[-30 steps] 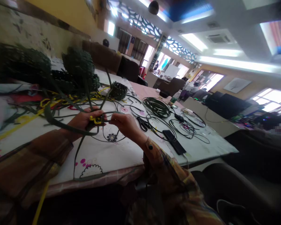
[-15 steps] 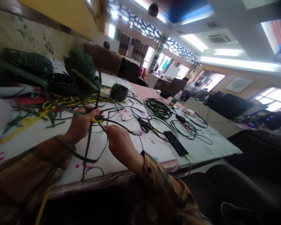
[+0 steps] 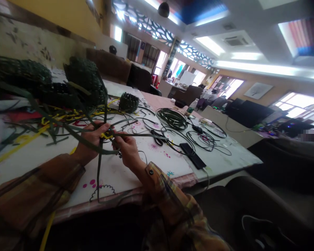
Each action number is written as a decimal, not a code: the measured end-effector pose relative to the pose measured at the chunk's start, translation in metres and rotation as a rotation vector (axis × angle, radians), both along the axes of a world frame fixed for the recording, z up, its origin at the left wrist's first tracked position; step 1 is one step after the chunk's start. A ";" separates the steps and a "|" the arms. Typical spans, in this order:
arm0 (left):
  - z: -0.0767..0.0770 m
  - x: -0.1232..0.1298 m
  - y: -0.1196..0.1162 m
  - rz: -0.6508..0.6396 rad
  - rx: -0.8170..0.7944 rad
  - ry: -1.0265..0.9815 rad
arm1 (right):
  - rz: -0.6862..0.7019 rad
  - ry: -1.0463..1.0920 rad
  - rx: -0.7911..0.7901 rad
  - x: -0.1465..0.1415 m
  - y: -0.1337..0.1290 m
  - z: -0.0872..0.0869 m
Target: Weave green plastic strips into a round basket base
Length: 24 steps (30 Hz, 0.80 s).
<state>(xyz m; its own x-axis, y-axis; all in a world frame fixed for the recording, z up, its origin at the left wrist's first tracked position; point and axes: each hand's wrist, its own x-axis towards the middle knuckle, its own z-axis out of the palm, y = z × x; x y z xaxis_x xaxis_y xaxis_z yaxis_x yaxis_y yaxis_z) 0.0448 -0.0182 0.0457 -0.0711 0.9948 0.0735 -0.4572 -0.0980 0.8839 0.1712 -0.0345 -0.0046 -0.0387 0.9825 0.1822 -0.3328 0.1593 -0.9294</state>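
My left hand (image 3: 90, 139) pinches a small woven piece of dark green strips with a yellow strip (image 3: 106, 135) at its centre. Long green strips (image 3: 81, 141) fan out from it to the left, upward and down over the table edge. Close on the right, my right hand (image 3: 127, 148) has its fingers pressed together on a green strip beside the yellow part. One strip (image 3: 143, 135) runs from there to the right, over black scissors (image 3: 157, 138). Exactly how the strips cross between the hands is too small to make out.
Dark woven baskets (image 3: 83, 80) stand at the back left, and a small basket (image 3: 128, 102) behind my hands. Strip coils (image 3: 172, 119), a computer mouse (image 3: 197, 129), a black phone-like device (image 3: 192, 156) with a cable and a bottle (image 3: 192, 105) lie or stand rightward.
My right hand has moved slightly up and closer to my left. The loop of strip that hung below my hands is gone, and one strip now stretches right. The view has shifted a little.
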 end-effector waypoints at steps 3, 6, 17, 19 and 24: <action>0.002 -0.001 -0.001 0.002 -0.003 0.001 | 0.077 -0.003 -0.052 0.002 -0.002 0.000; 0.002 0.000 -0.002 -0.002 -0.012 -0.001 | 0.140 0.007 -0.106 0.006 0.000 0.000; -0.011 0.005 0.002 -0.093 -0.096 -0.141 | -0.017 -0.268 0.174 0.011 0.005 -0.002; -0.014 0.008 0.002 -0.067 -0.102 -0.170 | -0.173 -0.396 0.277 0.002 -0.001 -0.006; -0.015 0.014 0.002 0.018 -0.135 -0.222 | -0.314 -0.516 0.324 -0.012 -0.012 -0.015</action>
